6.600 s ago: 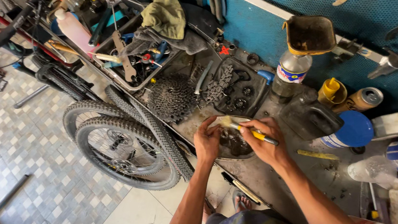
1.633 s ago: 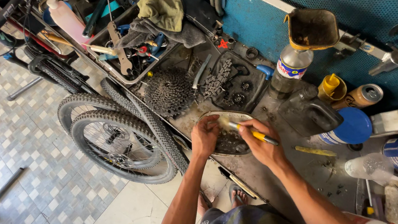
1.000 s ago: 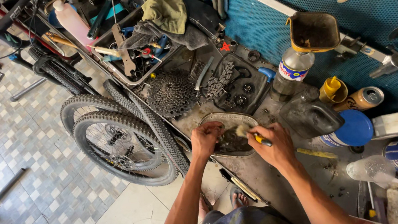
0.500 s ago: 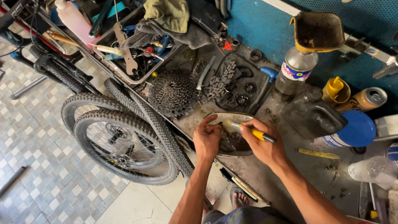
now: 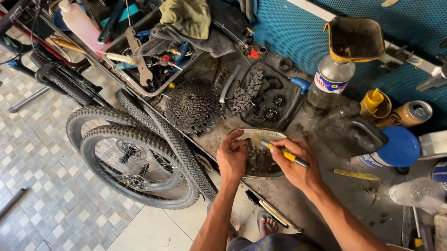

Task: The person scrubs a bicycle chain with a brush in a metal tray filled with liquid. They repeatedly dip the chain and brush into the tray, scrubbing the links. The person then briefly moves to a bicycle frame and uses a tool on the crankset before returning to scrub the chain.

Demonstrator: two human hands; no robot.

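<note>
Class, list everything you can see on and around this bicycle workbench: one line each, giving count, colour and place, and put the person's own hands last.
shallow pan: 1, pale rim, grimy inside, bench front, under both hands
yellow-handled tool: 1, yellow and dark, over the pan
cassette sprockets: 1 stack, dark metal, left of the pan
black tray: 1, holds chain and small parts, behind the pan
bicycle wheels: 2, black knobby tyres, leaning at the bench's left
cut-bottle funnel: 1, dirty yellow, on a clear bottle
black jug: 1, right of the pan
olive rag: 1, on the tool tray at the back
blue pegboard: 1, wall behind
left hand: grips the pan's rim
right hand: holds the tool
</note>
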